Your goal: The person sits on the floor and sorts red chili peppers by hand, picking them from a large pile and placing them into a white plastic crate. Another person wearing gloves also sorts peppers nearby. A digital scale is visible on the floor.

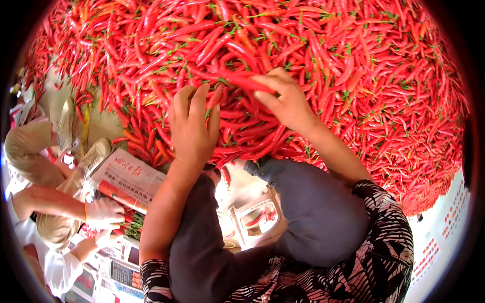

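A huge heap of red chili peppers (360, 94) with green stems spreads in front of me. My right hand (288, 101) pinches a long red chili pepper (244, 81) between thumb and fingers, slightly blurred, above the heap. Over the near edge of the heap is my left hand (194, 123), its back towards me. Between its thumb and index finger shows another red chili pepper (215, 96), with its green stem near the palm. Below and between my hands, several chilies (250, 132) lie roughly side by side. My left fingertips are partly hidden.
My knees (314, 212) flank the near edge. Between them is a white plastic stool (242, 223) with chilies visible through its opening. At left, a co-worker's gloved hand (104, 214) rests by chilies with green stems (133, 226), beside a folded newspaper (127, 176). Printed papers (121, 270) lie below.
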A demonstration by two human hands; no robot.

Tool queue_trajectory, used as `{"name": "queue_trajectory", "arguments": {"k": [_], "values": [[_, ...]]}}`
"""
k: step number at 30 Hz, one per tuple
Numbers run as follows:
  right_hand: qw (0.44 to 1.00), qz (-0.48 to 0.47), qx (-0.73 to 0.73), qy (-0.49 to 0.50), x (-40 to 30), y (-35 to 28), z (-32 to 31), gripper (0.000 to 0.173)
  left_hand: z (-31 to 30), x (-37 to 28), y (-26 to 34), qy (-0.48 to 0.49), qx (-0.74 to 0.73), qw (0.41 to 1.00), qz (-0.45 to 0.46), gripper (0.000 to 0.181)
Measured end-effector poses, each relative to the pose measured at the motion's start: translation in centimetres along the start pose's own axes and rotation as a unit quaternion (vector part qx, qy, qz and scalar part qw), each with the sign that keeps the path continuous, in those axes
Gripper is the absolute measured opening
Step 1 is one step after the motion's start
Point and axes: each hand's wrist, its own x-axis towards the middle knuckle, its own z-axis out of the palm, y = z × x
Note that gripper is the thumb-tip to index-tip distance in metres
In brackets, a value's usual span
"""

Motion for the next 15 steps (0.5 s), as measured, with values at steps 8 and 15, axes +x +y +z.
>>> {"name": "queue_trajectory", "arguments": {"k": [8,15], "values": [[0.989,-0.089,0.040,-0.112,-0.4,-1.2,0.3,0.034,1.0,-0.9,0.4,-0.134,-0.023,0.987,0.081,0.041],[0.910,0.022,-0.347,0.225,3.4,7.2,-10.0,0.037,1.8,-3.7,-2.6,-0.179,-0.252,0.941,-0.137,0.032]]}}
